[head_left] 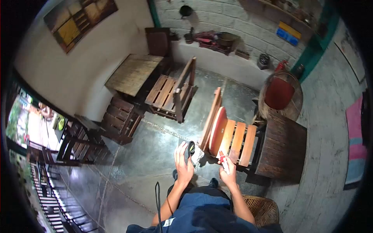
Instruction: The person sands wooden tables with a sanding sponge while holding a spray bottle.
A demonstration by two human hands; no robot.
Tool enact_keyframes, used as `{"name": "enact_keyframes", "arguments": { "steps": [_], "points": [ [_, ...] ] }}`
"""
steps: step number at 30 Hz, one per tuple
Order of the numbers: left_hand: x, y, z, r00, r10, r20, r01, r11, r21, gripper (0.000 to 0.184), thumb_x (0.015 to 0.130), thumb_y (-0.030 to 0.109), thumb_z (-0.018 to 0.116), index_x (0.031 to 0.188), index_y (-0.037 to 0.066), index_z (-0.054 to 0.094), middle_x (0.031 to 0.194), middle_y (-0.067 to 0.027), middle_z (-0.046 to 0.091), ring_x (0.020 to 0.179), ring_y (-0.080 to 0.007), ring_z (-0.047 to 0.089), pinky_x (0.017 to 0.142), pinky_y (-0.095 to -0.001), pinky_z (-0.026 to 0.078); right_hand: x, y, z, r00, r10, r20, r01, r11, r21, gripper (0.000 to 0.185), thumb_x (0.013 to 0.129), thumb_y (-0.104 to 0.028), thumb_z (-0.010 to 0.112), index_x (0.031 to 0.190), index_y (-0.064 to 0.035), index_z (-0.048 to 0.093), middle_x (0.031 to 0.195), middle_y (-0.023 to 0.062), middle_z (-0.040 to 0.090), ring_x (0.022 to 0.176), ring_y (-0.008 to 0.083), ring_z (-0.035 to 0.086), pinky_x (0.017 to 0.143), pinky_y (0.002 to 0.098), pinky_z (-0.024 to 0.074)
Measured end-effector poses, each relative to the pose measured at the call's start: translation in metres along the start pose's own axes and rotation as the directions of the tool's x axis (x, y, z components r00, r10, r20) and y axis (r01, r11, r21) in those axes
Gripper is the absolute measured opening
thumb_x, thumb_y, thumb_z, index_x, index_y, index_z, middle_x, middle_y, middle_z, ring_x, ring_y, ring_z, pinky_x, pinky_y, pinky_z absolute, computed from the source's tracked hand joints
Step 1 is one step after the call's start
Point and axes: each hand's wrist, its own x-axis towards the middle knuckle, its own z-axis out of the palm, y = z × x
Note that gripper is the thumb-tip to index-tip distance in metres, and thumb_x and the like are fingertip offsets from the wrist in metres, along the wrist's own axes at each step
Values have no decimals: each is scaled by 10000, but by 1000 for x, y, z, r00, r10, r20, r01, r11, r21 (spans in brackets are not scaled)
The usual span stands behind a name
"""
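My left hand is raised in front of my body, its thumb and fingers around a small black looped item with a yellow-green patch inside. Its exact kind is unclear. In my right hand is a small white bottle with a red tip, fingers closed around it. Just beyond both hands stands a slatted wooden chair with a round red-edged board leaning against its backrest. A whitish crumpled-looking patch shows beside the left hand; I cannot tell what it is.
To the right of the chair is a dark wooden table. Another slatted chair and a wooden table stand ahead to the left. A wicker seat is close by my right side. Pots and other items sit along the wall ledge.
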Motion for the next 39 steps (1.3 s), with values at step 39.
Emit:
{"name": "enact_keyframes", "arguments": {
  "steps": [39],
  "points": [
    [405,-430,-230,928,-291,-234,342,914,220,583,893,-27,595,1466,22,502,1519,-184,504,1432,-457,421,1247,-565,271,436,-182,567,884,-92,458,155,983,-102,378,774,59,527,1120,-41,643,850,89,676,760,217,675,715,357,529]
  ]
}}
